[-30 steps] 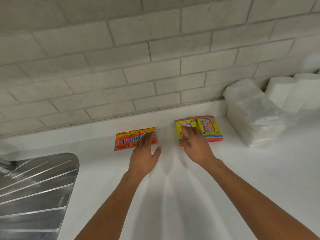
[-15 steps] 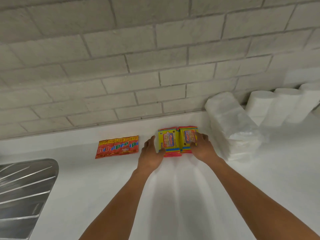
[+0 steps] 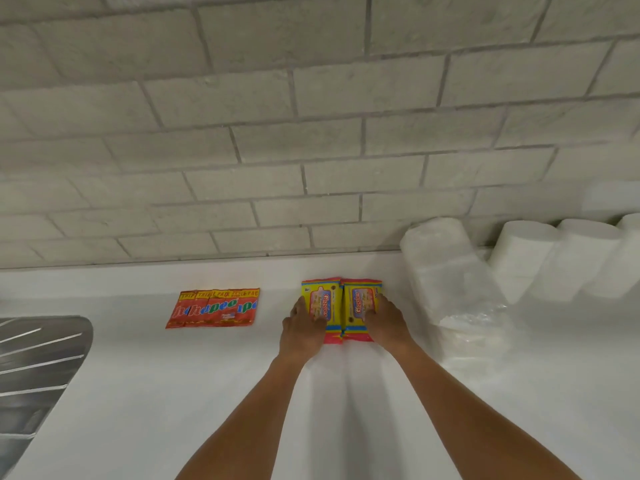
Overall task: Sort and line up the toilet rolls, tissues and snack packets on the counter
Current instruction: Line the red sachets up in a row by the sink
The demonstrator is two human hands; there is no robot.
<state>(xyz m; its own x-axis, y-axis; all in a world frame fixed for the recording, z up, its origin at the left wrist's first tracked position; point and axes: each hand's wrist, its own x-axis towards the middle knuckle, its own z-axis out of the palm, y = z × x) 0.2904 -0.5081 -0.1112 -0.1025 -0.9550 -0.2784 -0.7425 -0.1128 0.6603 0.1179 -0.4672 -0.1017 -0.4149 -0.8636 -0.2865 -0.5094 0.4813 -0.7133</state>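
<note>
while both hands press two yellow packets, the rest sits in rows

as the counter (image 3: pixel 214 393) is viewed from above, two yellow giggles snack packets (image 3: pixel 341 308) lie side by side, edges touching, just past centre toward 12 o'clock. the left hand (image 3: pixel 301 332) lies flat with straight fingers on the left packet's outer edge; the right hand (image 3: pixel 388 327) lies the same way on the right packet's outer edge. neither hand curls round anything; both are flat and pressing. the palms cover the packets' near outer corners.

at 9 o'clock of the pair, well apart, a strip of red snack sachets (image 3: pixel 214 308) lies flat; about five joined sachets can be counted, though the print is only partly readable.

at 3 o'clock of the pair, near the right hand, one stack of tissues in clear wrap (image 3: pixel 446 271) leans against the brick wall (image 3: pixel 277 133); how many packs it holds is hard to tell. beyond it, toward 2 o'clock, three toilet rolls (image 3: pixel 554 261) stand in a row, with a fourth cut off by the frame's right edge.

at 8 o'clock a metal sink drainer (image 3: pixel 38 362) is cut off by the left edge.
</note>
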